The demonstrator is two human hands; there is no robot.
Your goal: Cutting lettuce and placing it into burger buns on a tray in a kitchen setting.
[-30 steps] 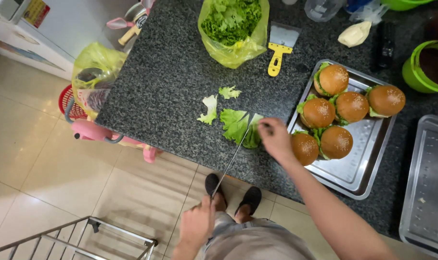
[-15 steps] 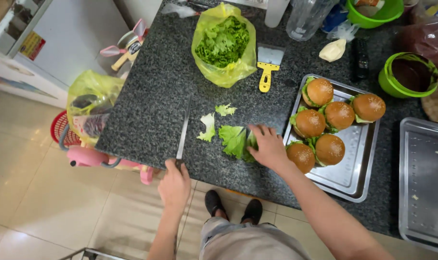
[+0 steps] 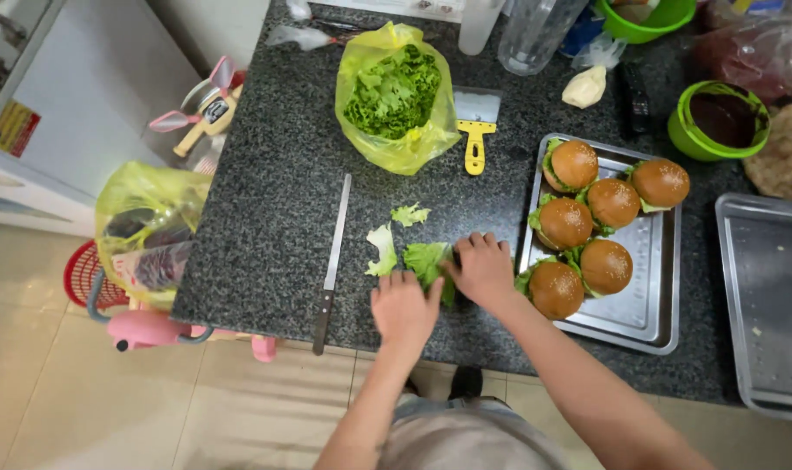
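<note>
Both hands on lettuce at the counter's front edge.
My left hand (image 3: 403, 306) and right hand (image 3: 483, 268) press flat, unclenched, on the lettuce leaf (image 3: 426, 258); the knife (image 3: 332, 261) lies released, leftward, running front to back.

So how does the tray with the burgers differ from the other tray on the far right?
The burger tray holds six burgers with lettuce; the right tray shows only a few crumbs. The burger tray sits whole in view, tilted, beside the right hand; the right tray is cut off by the picture's edge, away from both hands. Both are shiny metal, rectangular, on the dark speckled counter.
</note>
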